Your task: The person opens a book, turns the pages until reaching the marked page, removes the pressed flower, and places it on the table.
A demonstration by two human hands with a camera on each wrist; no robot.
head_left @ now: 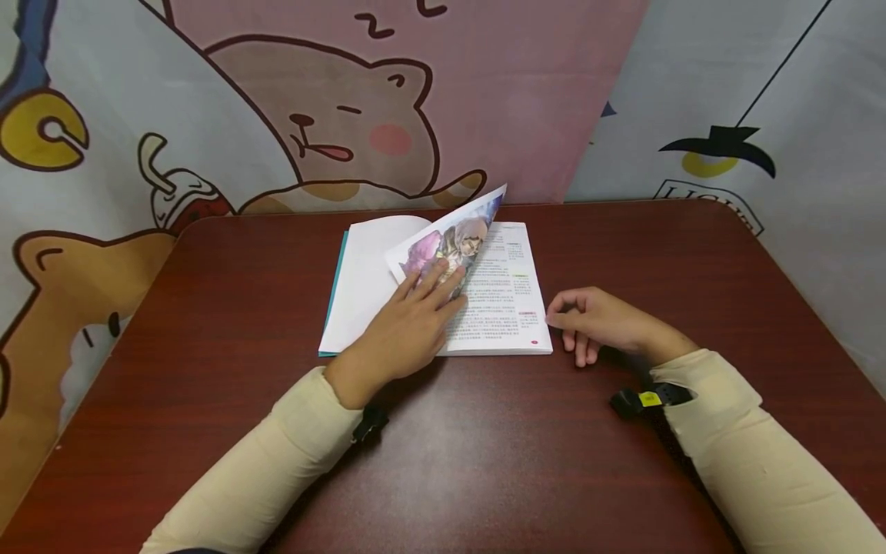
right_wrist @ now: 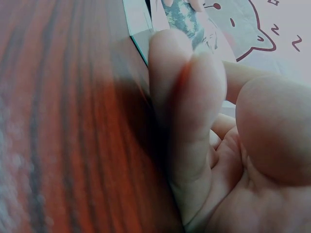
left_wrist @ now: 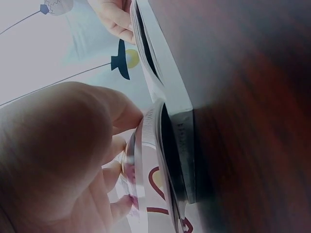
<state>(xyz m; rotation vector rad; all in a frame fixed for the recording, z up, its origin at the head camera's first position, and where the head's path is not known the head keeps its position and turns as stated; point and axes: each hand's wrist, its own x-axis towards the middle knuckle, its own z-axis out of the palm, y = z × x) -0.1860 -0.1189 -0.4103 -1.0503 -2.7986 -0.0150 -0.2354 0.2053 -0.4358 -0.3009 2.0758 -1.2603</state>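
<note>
Page stands tilted under the left hand, fingers parted, likely to stop springback; the right hand curls by the book's right edge, whether pinching cannot be told.

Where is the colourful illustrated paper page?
In the head view, the page slants above the open white-paged book, under the left hand, left of the right hand.
</note>
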